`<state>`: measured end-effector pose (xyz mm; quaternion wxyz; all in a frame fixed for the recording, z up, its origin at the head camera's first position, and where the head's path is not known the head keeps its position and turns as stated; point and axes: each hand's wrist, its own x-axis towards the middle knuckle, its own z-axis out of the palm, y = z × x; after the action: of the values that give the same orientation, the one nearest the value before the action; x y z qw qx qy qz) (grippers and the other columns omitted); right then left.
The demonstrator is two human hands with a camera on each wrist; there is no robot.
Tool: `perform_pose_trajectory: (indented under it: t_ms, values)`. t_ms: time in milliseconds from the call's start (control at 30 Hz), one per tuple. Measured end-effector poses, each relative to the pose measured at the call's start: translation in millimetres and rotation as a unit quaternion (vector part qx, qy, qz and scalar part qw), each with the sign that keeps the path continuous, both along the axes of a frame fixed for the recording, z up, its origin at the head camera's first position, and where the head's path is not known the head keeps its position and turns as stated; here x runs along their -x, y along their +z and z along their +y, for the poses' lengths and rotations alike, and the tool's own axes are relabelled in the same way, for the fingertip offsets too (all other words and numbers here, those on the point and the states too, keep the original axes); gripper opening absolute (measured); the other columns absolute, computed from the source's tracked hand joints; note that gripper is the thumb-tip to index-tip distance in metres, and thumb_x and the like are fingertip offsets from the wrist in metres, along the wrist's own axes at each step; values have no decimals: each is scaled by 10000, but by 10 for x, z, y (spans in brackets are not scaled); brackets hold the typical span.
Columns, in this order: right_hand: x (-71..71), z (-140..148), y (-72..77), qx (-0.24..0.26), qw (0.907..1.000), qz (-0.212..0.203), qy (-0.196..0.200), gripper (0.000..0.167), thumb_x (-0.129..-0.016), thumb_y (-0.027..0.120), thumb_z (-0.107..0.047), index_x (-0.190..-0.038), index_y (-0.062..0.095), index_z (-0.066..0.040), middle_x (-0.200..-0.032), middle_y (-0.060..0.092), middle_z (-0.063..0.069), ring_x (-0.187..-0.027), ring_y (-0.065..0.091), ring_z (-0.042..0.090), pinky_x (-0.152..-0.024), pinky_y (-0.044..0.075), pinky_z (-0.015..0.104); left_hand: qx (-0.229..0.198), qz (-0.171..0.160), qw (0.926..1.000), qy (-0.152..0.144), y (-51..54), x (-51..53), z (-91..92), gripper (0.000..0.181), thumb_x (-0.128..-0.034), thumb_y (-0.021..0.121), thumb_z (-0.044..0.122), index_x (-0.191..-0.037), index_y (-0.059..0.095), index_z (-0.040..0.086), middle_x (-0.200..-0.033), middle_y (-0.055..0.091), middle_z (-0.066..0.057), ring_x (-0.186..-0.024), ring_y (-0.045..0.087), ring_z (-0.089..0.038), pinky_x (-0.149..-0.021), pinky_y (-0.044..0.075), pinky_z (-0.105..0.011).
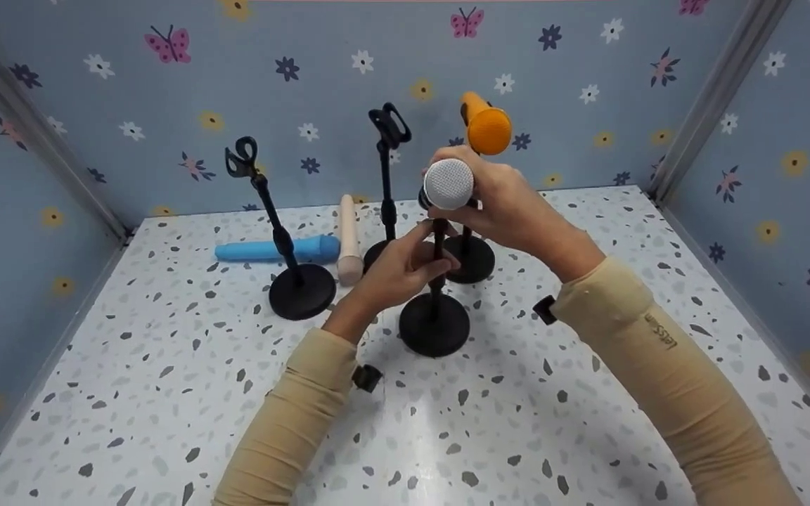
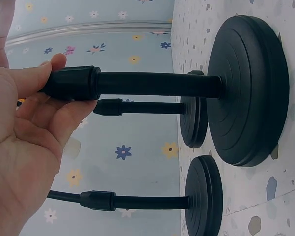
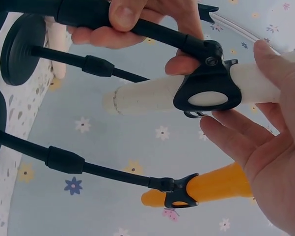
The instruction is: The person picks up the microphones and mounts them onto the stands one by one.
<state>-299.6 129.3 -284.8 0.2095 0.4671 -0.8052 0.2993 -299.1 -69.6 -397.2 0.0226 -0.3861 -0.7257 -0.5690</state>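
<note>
A white microphone [image 3: 147,96] with a silver mesh head [image 1: 449,184] sits in the black clip [image 3: 207,93] of the front stand. My right hand [image 1: 496,200] grips its body just below the head, fingertips beside the clip. Around the same stand's pole [image 2: 152,83], my left hand [image 1: 401,270] pinches the thick collar [image 2: 73,83] with thumb and fingers. The stand's round base [image 1: 434,325] rests on the table. Behind it, an orange microphone [image 1: 488,130] is held in another stand's clip.
Two stands with vacant clips [image 1: 242,157] [image 1: 389,126] stand left and behind. A blue microphone [image 1: 250,251] and a beige microphone [image 1: 349,239] lie on the speckled table [image 1: 166,365] between them. Patterned walls [image 1: 349,91] enclose the back and sides.
</note>
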Motion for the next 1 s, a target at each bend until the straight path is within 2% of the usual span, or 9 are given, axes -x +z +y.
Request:
perform_pose_trajectory:
  t_ms: [200, 367, 467, 567, 700, 800, 900, 1000]
  values:
    - [-71, 82, -78, 191, 9984, -505, 140, 663, -952, 722, -121, -1515, 372, -144, -1436, 554, 82, -1291, 565, 215, -1030, 494, 422, 10, 120, 9999, -54, -8, 7, 9, 398, -996, 635, 23, -1359, 480, -33, -994, 750, -148, -917, 722, -174, -793, 570, -359]
    - [-155, 269, -211, 448, 9945, -925, 194, 694, -973, 694, -127, -1568, 339, -153, -1422, 567, 65, -1296, 566, 197, -1014, 507, 414, -72, 55, 9999, -78, -13, 3, 7, 376, -985, 644, 7, -1333, 502, -18, -994, 753, -131, -955, 729, -240, -847, 575, -372]
    - [-186, 415, -335, 477, 9925, -1127, 74, 676, -978, 695, -157, -1566, 362, -138, -1433, 576, 61, -1306, 562, 204, -1024, 499, 429, -62, 49, 9999, -70, -5, 2, 5, 344, -989, 638, 8, -1312, 520, 21, -1005, 751, -143, -977, 726, -276, -865, 572, -373]
    - [-194, 532, -484, 394, 9889, -1432, -90, 650, -980, 698, -181, -1552, 400, -106, -1443, 574, 85, -1314, 558, 222, -1034, 490, 435, -9, -7, 10000, -25, 8, -5, -1, 334, -998, 629, 20, -1314, 524, 40, -1013, 749, -142, -983, 724, -249, -871, 571, -366]
    - [-161, 629, -728, 15, 9823, -1861, -200, 607, -993, 683, -246, -1524, 449, -67, -1474, 543, 115, -1344, 529, 236, -1062, 464, 446, 73, -88, 9999, 52, 12, -14, -9, 330, -1005, 628, 43, -1320, 527, 52, -1007, 754, -88, -973, 721, -171, -866, 569, -358]
    - [-101, 658, -933, -458, 9772, -2061, -244, 594, -995, 675, -310, -1497, 489, -54, -1491, 524, 111, -1360, 510, 245, -1086, 438, 465, 90, -58, 9999, 82, 12, -19, -11, 328, -1006, 627, 46, -1319, 528, 51, -995, 756, -50, -964, 719, -143, -861, 568, -359]
    - [-46, 643, -1135, -1067, 9704, -2129, -393, 632, -983, 677, -388, -1488, 502, -51, -1488, 526, 104, -1354, 513, 265, -1099, 421, 482, 71, -5, 9999, 81, 10, -19, -10, 327, -1004, 632, 47, -1315, 532, 47, -987, 757, -60, -963, 722, -164, -863, 564, -359]
    - [-28, 589, -1304, -1704, 9581, -2246, -513, 717, -969, 673, -461, -1508, 468, -35, -1497, 511, 132, -1354, 509, 293, -1108, 408, 488, 21, 21, 10000, 58, 0, -14, -4, 326, -1000, 640, 48, -1308, 533, 36, -986, 755, -118, -967, 727, -229, -868, 561, -363]
